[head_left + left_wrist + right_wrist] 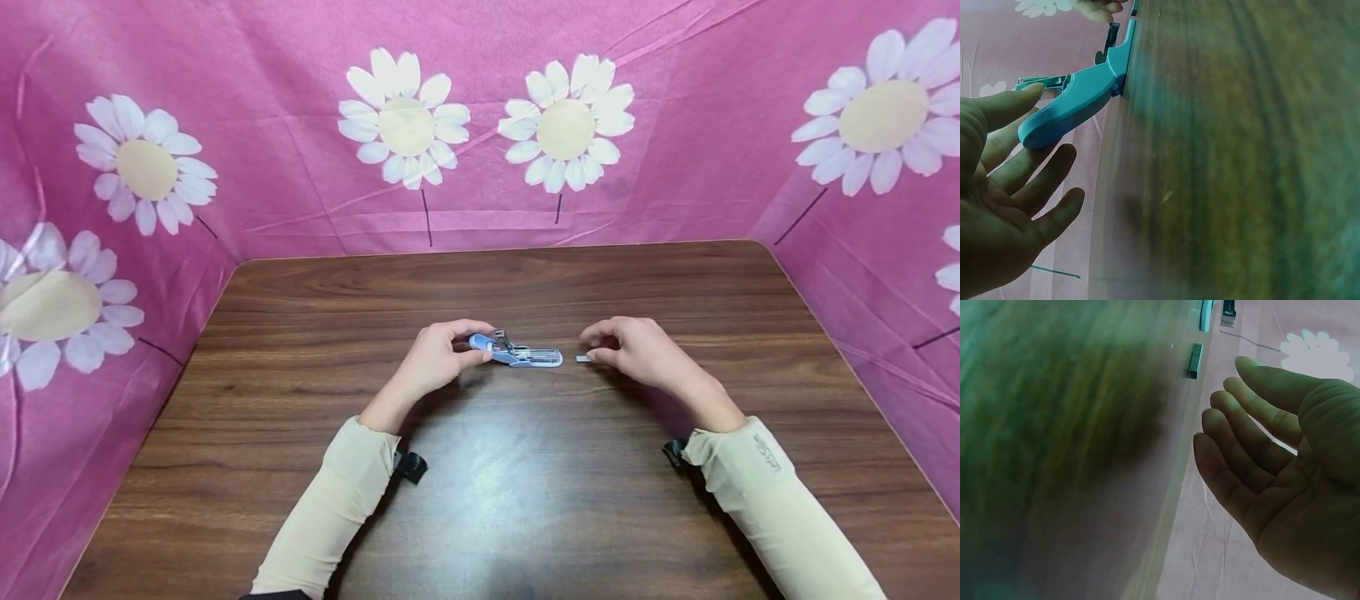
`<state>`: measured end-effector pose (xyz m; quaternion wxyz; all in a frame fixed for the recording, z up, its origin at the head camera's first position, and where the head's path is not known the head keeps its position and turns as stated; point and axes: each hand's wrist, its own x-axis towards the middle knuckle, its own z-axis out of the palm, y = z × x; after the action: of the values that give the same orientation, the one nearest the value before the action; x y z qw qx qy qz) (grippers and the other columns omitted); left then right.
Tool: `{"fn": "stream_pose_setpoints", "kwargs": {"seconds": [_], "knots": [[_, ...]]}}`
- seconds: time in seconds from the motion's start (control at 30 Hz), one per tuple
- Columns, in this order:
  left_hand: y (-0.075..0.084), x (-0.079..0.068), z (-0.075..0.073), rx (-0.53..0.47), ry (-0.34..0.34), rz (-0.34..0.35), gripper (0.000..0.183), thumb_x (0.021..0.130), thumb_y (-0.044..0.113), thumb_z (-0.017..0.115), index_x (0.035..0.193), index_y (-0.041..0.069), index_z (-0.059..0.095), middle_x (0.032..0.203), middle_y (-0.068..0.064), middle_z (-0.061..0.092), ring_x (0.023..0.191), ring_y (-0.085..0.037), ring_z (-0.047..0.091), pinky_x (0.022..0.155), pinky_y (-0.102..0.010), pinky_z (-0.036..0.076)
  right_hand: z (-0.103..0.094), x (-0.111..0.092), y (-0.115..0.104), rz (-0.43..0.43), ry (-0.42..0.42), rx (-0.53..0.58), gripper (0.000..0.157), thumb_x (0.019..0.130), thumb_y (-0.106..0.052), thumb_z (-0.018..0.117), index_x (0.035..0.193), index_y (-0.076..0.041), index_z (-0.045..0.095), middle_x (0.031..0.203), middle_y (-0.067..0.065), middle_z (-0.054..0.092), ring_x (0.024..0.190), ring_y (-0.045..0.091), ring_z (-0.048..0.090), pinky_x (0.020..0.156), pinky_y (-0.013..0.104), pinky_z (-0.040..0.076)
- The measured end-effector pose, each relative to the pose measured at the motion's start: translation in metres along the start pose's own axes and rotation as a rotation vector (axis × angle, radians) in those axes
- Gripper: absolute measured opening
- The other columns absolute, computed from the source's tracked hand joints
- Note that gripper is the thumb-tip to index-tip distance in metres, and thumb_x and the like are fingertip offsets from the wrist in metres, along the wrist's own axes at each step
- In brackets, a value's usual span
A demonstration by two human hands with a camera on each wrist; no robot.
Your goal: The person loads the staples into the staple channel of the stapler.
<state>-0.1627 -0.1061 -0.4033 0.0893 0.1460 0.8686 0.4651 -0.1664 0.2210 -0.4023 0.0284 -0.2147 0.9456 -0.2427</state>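
Observation:
A light blue stapler lies on the wooden table, opened up, with its metal parts showing on top. My left hand pinches its left end between thumb and fingers; in the left wrist view the stapler's blue body slants up from the table into that hand. Just right of the stapler lies a small strip of staples on the table. My right hand is beside the strip, fingers loosely bent and holding nothing. The right wrist view shows a gap between the strip and the fingertips.
The brown wooden table spreads around both hands. Pink cloth printed with white daisies hangs behind it and at both sides. Black straps sit at the wrists near the sleeve cuffs.

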Motion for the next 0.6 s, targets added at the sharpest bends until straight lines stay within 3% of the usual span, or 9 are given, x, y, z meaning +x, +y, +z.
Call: {"fn": "stream_pose_setpoints", "kwargs": {"seconds": [0.6], "knots": [[-0.0001,-0.0008,-0.0003,0.087,0.005,-0.001,0.033,0.086,0.026,0.082,0.118,0.027,0.075,0.103,0.005,0.077,0.088,-0.009,0.064,0.082,-0.030,0.049,0.0036,0.0061,-0.0062,-0.023,-0.061,-0.046,0.015,0.087,-0.015,0.078,0.102,-0.014,0.078,0.086,-0.006,0.076,0.085,0.013,0.069,0.082,0.043,0.053]]}}
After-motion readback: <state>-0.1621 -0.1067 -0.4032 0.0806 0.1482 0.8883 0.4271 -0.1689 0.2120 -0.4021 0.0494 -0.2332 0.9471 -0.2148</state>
